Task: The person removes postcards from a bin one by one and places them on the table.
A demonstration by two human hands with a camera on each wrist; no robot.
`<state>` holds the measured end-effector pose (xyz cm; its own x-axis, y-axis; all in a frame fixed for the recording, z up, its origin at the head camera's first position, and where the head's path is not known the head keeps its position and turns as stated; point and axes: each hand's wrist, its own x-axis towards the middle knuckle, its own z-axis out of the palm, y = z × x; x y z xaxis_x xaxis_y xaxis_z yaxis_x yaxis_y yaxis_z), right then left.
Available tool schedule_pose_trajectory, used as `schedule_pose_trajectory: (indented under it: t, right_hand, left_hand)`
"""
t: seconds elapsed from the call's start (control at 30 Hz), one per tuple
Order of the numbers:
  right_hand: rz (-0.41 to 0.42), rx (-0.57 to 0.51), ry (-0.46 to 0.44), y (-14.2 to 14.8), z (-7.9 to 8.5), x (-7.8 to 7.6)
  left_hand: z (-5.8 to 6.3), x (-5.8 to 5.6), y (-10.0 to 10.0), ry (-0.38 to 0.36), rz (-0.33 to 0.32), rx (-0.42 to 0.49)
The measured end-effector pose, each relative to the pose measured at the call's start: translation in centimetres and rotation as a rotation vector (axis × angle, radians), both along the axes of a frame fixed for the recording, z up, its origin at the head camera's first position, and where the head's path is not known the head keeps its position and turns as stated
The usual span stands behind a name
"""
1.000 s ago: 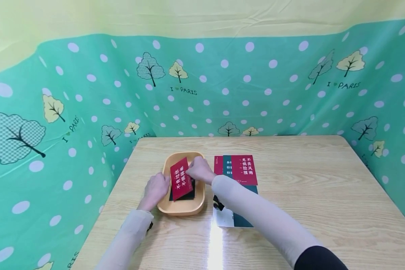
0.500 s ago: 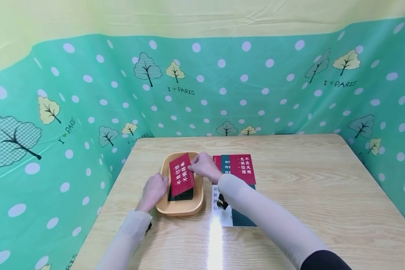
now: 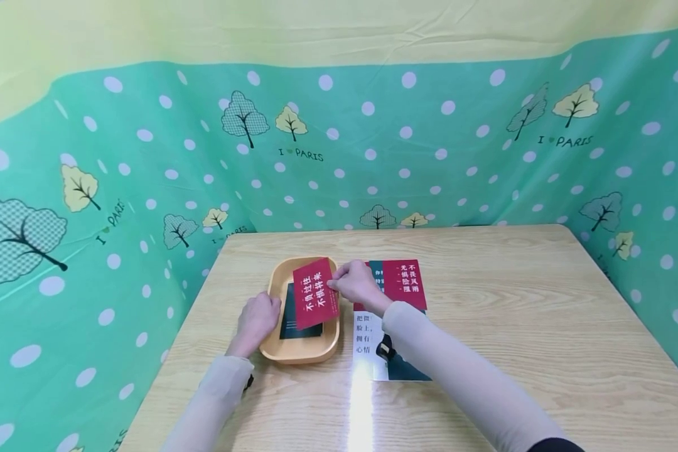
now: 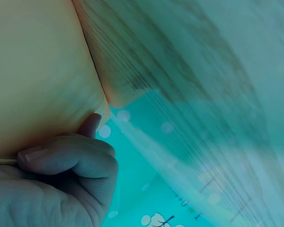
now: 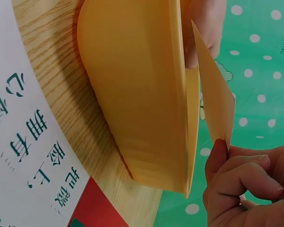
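Note:
An orange-yellow plastic tub (image 3: 301,358) stands left of the middle of the table. My left hand (image 3: 258,320) grips its left rim; in the left wrist view the curled fingers (image 4: 71,158) hold the tub's edge. Between thumb and fingertips my right hand (image 3: 357,281) pinches the right edge of a red card (image 3: 315,292) with white Chinese writing. That card is tilted above the tub's opening, and its plain back shows in the right wrist view, above the rim (image 5: 182,94). Beneath it, a dark green card (image 3: 296,329) lies in the tub, partly covered.
Right of the tub, several overlapping cards lie on the wooden table (image 3: 497,314): a red one (image 3: 405,279), a teal one (image 3: 376,282), a white one (image 3: 364,333) and a dark green one (image 3: 409,370). My right forearm partly hides them. A green dotted curtain (image 3: 429,169) surrounds the table.
My right hand has moved to the right with the red card, uncovering more of the dark green card in the tub. The left hand stays on the rim.

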<state>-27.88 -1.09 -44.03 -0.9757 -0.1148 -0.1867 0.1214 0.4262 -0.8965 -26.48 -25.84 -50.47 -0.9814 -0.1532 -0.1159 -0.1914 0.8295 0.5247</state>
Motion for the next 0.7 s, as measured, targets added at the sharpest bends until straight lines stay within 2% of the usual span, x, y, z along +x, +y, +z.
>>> schedule_pose_trajectory:
  t: [0.2,0.43,0.7]
  right_hand:
    - [-0.029,-0.005,-0.009,1.4,-0.1,0.3]
    - [-0.062,-0.015,0.011,2.9,0.0,0.4]
    - [-0.079,-0.025,0.007,4.4,0.0,1.4]
  left_hand:
    - [-0.2,0.0,0.0,-0.013,0.003,-0.015]
    - [0.3,-0.1,0.0,-0.026,0.018,0.008]
    - [0.2,-0.1,0.2,-0.024,0.016,-0.009]
